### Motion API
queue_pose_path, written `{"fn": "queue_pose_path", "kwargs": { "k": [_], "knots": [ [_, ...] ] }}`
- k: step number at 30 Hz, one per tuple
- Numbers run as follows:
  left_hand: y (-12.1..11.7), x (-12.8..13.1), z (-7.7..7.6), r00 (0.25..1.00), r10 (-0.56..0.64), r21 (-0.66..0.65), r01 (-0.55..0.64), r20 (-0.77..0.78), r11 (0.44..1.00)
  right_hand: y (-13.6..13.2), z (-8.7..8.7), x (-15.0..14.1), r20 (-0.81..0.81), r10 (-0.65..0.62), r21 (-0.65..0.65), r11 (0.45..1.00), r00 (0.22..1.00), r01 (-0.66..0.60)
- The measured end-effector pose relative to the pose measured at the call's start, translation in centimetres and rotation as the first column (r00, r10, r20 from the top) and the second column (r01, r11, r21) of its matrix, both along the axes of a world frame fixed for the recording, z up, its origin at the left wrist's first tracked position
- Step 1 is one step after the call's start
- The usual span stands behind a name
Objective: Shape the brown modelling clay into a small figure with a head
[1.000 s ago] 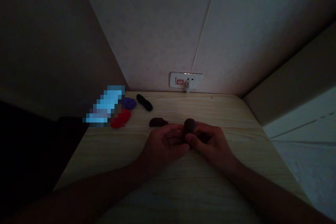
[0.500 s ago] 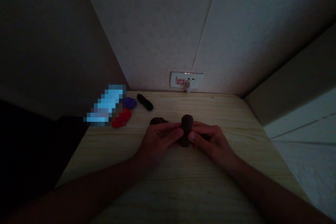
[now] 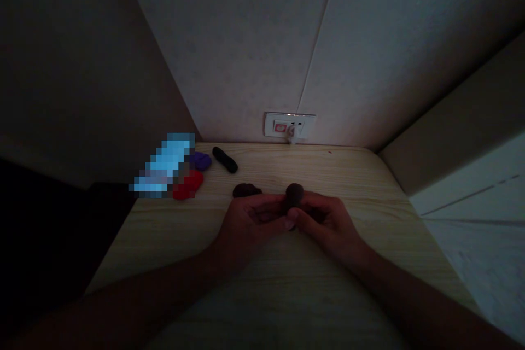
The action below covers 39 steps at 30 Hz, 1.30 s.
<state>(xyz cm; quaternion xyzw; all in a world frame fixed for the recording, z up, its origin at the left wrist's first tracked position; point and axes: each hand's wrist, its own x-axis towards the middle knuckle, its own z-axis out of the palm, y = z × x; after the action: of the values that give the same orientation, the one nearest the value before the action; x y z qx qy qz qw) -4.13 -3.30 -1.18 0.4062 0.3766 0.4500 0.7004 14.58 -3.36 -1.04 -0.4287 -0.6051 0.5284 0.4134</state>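
Observation:
In dim light, my left hand (image 3: 250,221) and my right hand (image 3: 324,224) meet over the wooden table (image 3: 287,279), fingers curled round a dark brown lump of clay (image 3: 294,195). Its rounded top pokes up between my fingertips; the lower part is hidden by my thumbs. A second brown clay piece (image 3: 245,190) lies on the table just left of my left hand, apart from it.
At the table's back left lie a black clay roll (image 3: 225,159), a purple piece (image 3: 202,161), a red piece (image 3: 187,184) and a blurred-out blue object (image 3: 164,167). A wall socket (image 3: 289,124) sits behind the table. Walls close in at left, back and right.
The brown lump stood taller between my fingers half a second ago; now it sits lower and my thumbs have closed together in front of it.

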Motion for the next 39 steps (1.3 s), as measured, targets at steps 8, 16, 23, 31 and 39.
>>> {"fn": "queue_pose_path", "kwargs": {
  "k": [8, 16, 23, 31, 39],
  "knots": [
    [0.3, -0.2, -0.5, 0.998, 0.004, -0.010, -0.003, 0.065, 1.000, 0.3, 0.5, 0.1, -0.084, 0.029, -0.006, 1.000, 0.996, -0.030],
    [0.3, -0.2, -0.6, 0.992, 0.001, -0.085, 0.010, 0.130, 0.996, 0.4, 0.8, 0.4, -0.066, 0.069, 0.063, 0.996, 0.995, -0.065],
    [0.3, -0.2, -0.5, 0.992, 0.006, -0.060, 0.001, 0.129, 0.998, 0.4, 1.1, 0.2, -0.073, 0.114, 0.055, 0.992, 0.991, -0.110],
    [0.2, -0.2, -0.3, 0.998, -0.024, -0.013, 0.024, 0.049, 1.000, 0.1, 0.7, 0.1, -0.003, 0.024, 0.010, 1.000, 1.000, -0.024],
    [0.1, -0.1, 0.1, 1.000, -0.025, 0.005, 0.025, -0.009, 1.000, 0.2, 0.5, 0.2, 0.016, 0.033, -0.032, 0.999, 0.999, -0.032]
  ]
}}
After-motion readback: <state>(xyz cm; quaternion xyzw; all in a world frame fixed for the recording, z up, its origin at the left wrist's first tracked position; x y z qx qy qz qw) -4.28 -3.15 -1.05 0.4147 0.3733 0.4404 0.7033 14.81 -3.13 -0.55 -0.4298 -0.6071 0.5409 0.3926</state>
